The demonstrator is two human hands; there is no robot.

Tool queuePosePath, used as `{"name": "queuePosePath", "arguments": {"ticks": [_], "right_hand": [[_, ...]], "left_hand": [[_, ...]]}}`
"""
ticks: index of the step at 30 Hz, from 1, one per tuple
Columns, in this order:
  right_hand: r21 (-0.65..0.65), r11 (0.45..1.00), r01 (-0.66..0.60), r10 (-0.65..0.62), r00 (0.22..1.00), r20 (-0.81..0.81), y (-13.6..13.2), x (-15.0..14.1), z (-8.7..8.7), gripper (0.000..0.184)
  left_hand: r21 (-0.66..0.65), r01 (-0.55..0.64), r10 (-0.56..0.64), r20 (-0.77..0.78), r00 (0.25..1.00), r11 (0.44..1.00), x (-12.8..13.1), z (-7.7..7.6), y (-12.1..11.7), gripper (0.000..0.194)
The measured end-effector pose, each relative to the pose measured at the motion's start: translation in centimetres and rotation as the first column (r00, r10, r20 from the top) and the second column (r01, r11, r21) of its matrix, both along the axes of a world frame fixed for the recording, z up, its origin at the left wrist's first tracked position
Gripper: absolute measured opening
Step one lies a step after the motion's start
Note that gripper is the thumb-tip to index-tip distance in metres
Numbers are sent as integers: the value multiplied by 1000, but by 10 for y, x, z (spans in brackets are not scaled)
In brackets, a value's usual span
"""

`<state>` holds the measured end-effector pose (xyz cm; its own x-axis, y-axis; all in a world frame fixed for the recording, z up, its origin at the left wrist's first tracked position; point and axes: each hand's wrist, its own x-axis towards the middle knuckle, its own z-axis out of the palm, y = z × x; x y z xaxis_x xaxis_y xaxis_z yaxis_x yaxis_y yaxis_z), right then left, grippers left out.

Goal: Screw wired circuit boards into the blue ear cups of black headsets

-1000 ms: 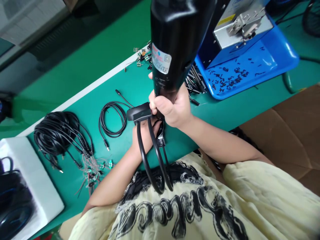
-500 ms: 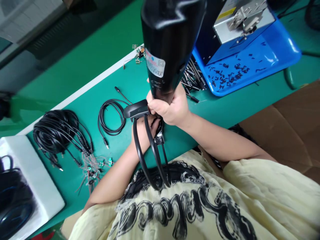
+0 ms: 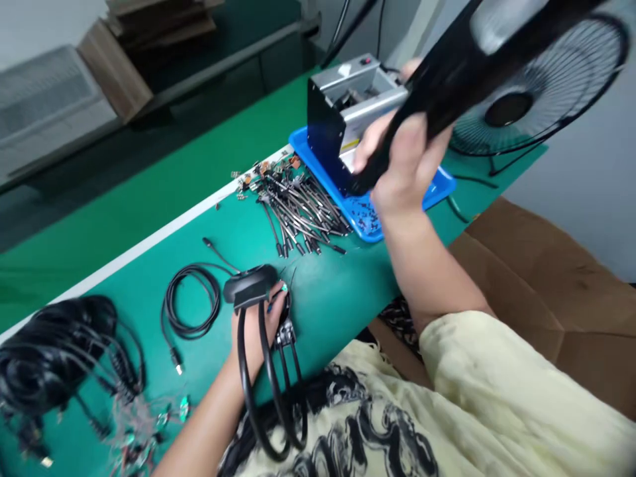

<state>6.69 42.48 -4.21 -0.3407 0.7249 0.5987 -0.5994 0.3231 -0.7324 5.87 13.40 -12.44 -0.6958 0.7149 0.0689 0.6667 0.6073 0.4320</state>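
My right hand (image 3: pixel 405 162) is wrapped round the grip of a black handheld power tool (image 3: pixel 447 86), raised over the table and blurred by motion. My left hand (image 3: pixel 258 331) is closed low over the table. Its fingertips pinch a small part with a green spot (image 3: pixel 283 287), too small to name. In front of that hand sits a black oval piece (image 3: pixel 251 285) with two thick black loops (image 3: pixel 246 377) hanging towards my lap; it covers part of the fingers. Just right of the left hand is a small metal-and-black part (image 3: pixel 285 332). A coiled black cable (image 3: pixel 191 301) lies to the left.
Bundled black cables (image 3: pixel 59 351) with thin wires and small green boards (image 3: pixel 183 407) lie at left. Many short cable pieces (image 3: pixel 303 212) are piled mid-table. Behind them, a blue tray (image 3: pixel 365 228) holds black scraps and a metal machine (image 3: pixel 325 126). A fan (image 3: pixel 511 109) stands at right.
My right hand has carried the black tool away from the left hand, up and to the right. The view has swung, bringing the fan in. My left hand stays closed.
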Motion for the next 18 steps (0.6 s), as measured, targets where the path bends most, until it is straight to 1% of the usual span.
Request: {"name": "queuePosePath", "arguments": {"ticks": [1, 2, 3, 4, 6, 8, 9, 11, 13, 14, 16, 18], "right_hand": [[19, 994, 110, -108, 991, -80, 30, -5, 10, 46], [42, 989, 143, -138, 985, -99, 56, -11, 18, 47], [51, 987, 150, -146, 987, -68, 78, -15, 24, 46], [59, 987, 149, -148, 989, -15, 94, -19, 27, 43], [74, 988, 139, -148, 979, 143, 111, -22, 27, 36], [94, 985, 143, -163, 953, 256, 113, -19, 23, 29], [106, 985, 136, -161, 946, 282, 111, -16, 21, 27], [123, 988, 99, -130, 951, 281, 106, -7, 17, 25], [119, 993, 26, -59, 956, 289, 99, 2, 16, 26], [97, 995, -2, -26, 957, 289, 92, 8, 16, 26], [7, 999, -44, 41, 961, 272, 71, 18, 15, 26], [-70, 995, -72, 85, 975, 207, 38, 28, 14, 21]], "left_hand": [[3, 19, -19, -12, 1000, 1000, 0, -2, 0, 28], [-2, 37, -38, -28, 999, 999, 0, -3, -1, 28], [-6, 51, -51, -45, 998, 999, 1, -4, -1, 28], [-11, 61, -62, -64, 996, 998, 1, -4, -2, 28], [-22, 57, -59, -106, 993, 998, 2, -5, -2, 28], [-34, 38, -43, -147, 988, 999, 3, -6, -3, 28], [-39, 27, -33, -164, 986, 999, 3, -6, -3, 29], [-52, 10, -19, -182, 983, 999, 3, -5, -3, 29], [-62, 5, -15, -170, 985, 998, 4, -3, -1, 29], [-65, 3, -13, -156, 988, 998, 6, -1, 0, 29], [-70, -31, 22, -126, 992, 997, 9, 4, 5, 29], [-87, -123, 113, -109, 988, 989, 13, 10, 10, 31]]}}
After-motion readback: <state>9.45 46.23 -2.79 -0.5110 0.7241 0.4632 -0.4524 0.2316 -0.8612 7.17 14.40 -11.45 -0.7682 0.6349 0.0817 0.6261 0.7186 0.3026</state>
